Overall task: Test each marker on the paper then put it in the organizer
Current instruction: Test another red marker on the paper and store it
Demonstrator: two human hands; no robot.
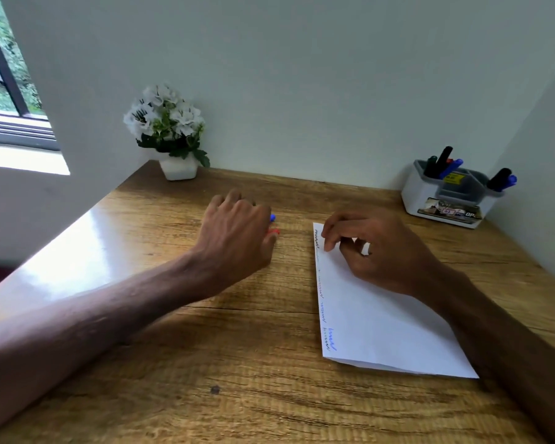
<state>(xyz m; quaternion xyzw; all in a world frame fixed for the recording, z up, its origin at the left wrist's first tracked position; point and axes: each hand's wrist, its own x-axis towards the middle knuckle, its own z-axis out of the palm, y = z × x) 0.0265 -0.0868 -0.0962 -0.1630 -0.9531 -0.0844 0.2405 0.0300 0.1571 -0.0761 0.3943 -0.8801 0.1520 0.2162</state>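
Observation:
A white sheet of paper (382, 315) lies on the wooden desk (237, 363), with black and blue scribbles along its left edge. My right hand (378, 248) rests on the sheet's far end, fingers loosely curled and holding nothing. My left hand (237, 229) reaches down over loose markers left of the paper. Only a blue marker tip (272, 217) and a red marker tip (273, 232) stick out past my fingers; whether the fingers grip one is hidden. The white and grey organizer (412, 195) stands at the back right with several markers (442, 163) in it.
A white pot of white flowers (173, 133) stands in the desk's back left corner. Walls close off the desk at the back and right. A window (0, 75) is at the far left, and glare lies on the desk's left side.

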